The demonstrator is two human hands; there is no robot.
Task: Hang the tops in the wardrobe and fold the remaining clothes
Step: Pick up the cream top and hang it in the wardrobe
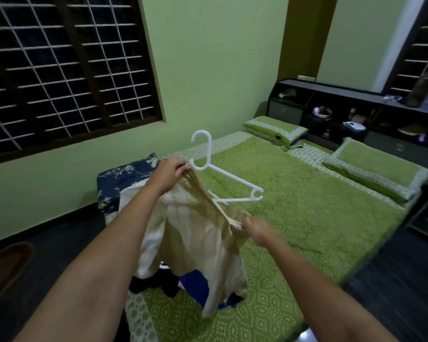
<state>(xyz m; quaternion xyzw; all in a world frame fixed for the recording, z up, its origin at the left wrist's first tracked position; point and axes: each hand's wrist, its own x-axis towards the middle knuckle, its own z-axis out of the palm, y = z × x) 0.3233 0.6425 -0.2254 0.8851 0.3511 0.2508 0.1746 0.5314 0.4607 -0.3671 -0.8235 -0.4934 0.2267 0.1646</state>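
Note:
A cream top (198,245) hangs in the air above the bed, half on a white plastic hanger (223,176). My left hand (169,174) grips the top's shoulder together with the hanger's left end. The hanger's right arm sticks out bare. My right hand (260,232) is blurred, with fingers spread at the top's other shoulder; whether it touches the cloth is unclear. Under the top lie dark and blue clothes (183,285) in a pile on the bed.
The bed (307,218) has a green patterned cover and two green pillows (274,130) near a dark headboard shelf (344,112) holding small items. A blue floral cloth (124,176) lies at the bed's left corner. A barred window fills the left wall.

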